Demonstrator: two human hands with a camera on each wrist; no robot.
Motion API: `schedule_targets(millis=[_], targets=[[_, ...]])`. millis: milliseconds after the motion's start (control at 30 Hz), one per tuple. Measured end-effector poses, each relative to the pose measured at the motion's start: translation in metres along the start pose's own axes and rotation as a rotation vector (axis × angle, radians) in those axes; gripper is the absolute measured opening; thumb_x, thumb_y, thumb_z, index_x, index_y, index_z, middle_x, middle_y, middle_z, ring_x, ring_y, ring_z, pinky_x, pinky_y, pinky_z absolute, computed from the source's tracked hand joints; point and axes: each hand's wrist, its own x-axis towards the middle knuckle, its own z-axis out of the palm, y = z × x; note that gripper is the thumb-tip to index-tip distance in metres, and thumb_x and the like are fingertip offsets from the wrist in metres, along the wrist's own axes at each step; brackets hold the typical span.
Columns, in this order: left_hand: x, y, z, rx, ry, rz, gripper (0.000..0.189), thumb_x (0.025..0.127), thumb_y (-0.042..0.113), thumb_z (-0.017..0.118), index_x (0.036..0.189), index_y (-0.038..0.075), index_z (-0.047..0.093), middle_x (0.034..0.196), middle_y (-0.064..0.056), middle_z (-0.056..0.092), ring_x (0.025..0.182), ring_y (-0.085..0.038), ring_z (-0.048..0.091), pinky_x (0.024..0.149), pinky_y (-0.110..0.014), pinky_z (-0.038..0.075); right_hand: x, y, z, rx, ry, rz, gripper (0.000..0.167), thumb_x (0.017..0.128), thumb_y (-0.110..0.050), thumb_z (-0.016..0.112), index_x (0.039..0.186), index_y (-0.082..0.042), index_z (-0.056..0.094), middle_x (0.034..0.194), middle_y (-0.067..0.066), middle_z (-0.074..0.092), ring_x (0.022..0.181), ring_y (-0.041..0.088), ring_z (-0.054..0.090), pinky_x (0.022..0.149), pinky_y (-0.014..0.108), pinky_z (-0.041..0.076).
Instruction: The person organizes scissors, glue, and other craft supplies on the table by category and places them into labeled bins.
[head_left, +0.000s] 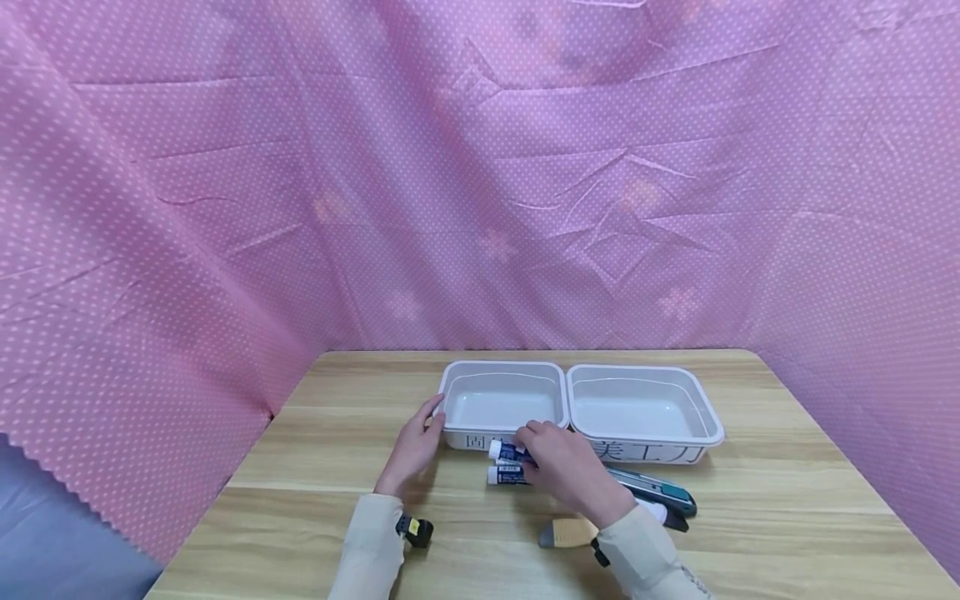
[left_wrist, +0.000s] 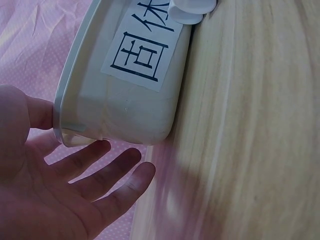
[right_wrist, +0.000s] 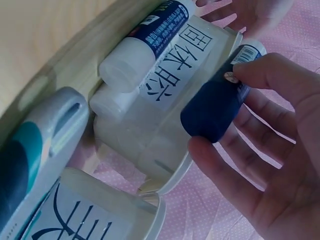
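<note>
Right hand (head_left: 558, 467): pinched a dark blue glue stick between thumb and fingertips, the fingers closed in no further than its width.
Glue stick (right_wrist: 220, 102): was held at the front of the left bin, its white end pointing toward the table's left edge.
Left hand (head_left: 415, 450): touched the left end of the left bin at the rim, with its fingers spread wide.
Left bin (head_left: 495, 410): stood toward the far edge of the table (head_left: 780, 492), a label with black characters on its front wall.
Right bin (head_left: 637, 417): stood just beside it, nearer the table's right edge, also labelled in front.
Lying sticks: one glue stick with a blue label (right_wrist: 157, 30) lay before the left bin; a second white cap (right_wrist: 106, 100) showed between it and the bin, mostly hidden.
Teal and grey cutter (head_left: 660, 490): lay before the right bin, on the near-edge side.
Black-ended tool (head_left: 677, 522): lay beside the cutter, partly covered by the right arm.
Yellow tool (head_left: 576, 532): lay closer to the near edge, grey tip toward the left edge.
Pink dotted cloth (head_left: 480, 208): hung beyond the far edge.
</note>
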Motion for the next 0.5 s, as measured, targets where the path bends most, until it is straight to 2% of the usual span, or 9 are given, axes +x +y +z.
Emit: schedule_targets(millis=[300,500], targets=[[0.0009,0.0001,0.001,-0.021,0.001,-0.021,0.049,0.11,0.029,0.043,0.157,0.017,0.041,0.16,-0.022,0.039,0.136,-0.046,0.05,0.114,-0.062,0.04,0.0039,0.0045,-0.0065,-0.011,0.057,0.046,0.029,0.083,-0.02,0.084,0.111,-0.018,0.074,0.101,-0.006,0.071,0.086,0.011,0.066,0.057,0.021,0.051],[0.0013,-0.0004,0.001,-0.013,0.001,-0.015,0.049,0.11,0.03,0.043,0.157,0.016,0.041,0.16,-0.021,0.039,0.136,-0.046,0.05,0.114,-0.062,0.04,0.0044,0.0074,-0.0102,-0.003,0.087,0.075,0.029,0.084,-0.018,0.083,0.111,-0.018,0.074,0.103,-0.006,0.072,0.09,0.012,0.066,0.059,0.024,0.054]])
